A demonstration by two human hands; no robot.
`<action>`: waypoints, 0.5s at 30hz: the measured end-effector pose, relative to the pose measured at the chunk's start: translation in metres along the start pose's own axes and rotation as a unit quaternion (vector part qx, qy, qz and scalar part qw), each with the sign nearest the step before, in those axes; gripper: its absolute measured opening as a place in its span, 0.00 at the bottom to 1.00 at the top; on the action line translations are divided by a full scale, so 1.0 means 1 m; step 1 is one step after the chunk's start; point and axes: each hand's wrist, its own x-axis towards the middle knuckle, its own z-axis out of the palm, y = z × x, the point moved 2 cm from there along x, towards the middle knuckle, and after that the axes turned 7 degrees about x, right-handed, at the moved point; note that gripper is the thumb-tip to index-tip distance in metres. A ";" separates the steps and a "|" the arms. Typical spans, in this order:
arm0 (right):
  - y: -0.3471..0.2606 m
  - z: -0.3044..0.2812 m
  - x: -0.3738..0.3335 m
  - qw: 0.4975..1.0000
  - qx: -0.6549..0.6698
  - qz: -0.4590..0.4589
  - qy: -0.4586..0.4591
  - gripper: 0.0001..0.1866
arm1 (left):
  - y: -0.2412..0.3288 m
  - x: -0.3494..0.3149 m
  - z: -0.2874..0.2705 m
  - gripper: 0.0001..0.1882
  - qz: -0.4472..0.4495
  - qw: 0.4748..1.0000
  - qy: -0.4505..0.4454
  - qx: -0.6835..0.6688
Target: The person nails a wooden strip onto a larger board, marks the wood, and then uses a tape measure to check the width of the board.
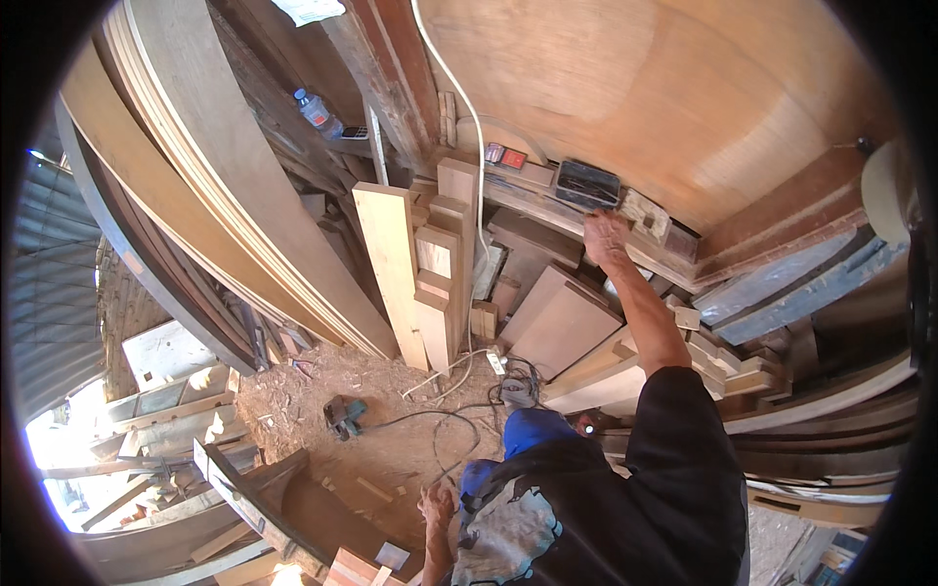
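My right arm is stretched out to a narrow wooden ledge (542,207) along the plywood wall. There my right hand (607,237) is at the near right corner of a black rectangular tray (588,185); its fingertips are hidden, so I cannot tell whether they grip anything. Just right of the hand lies a pale block with square holes (645,212). Low down by my body hangs my left hand (437,504), fingers apart and loosely bent, with nothing visible in it. A small red box (513,157) sits farther left on the ledge.
Upright boards (386,254) and leaning planks (562,322) stand below the ledge. A corded power tool (344,418) lies on the shavings-covered floor (293,405), near a white power strip (495,362) and tangled cables. Long curved sheets (225,176) lean at left; a water bottle (315,111) is behind them.
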 end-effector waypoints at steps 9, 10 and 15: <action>0.001 0.006 0.010 0.993 -0.100 -0.018 -0.052 0.09 | -0.002 -0.032 -0.029 0.27 -0.243 0.945 -0.018 -0.220; -0.003 0.005 0.011 0.990 -0.120 -0.004 -0.071 0.10 | -0.003 -0.033 -0.032 0.27 -0.257 0.939 -0.018 -0.226; 0.013 0.015 0.012 0.985 -0.146 -0.009 -0.088 0.12 | 0.009 -0.024 -0.021 0.27 -0.238 0.942 -0.024 -0.234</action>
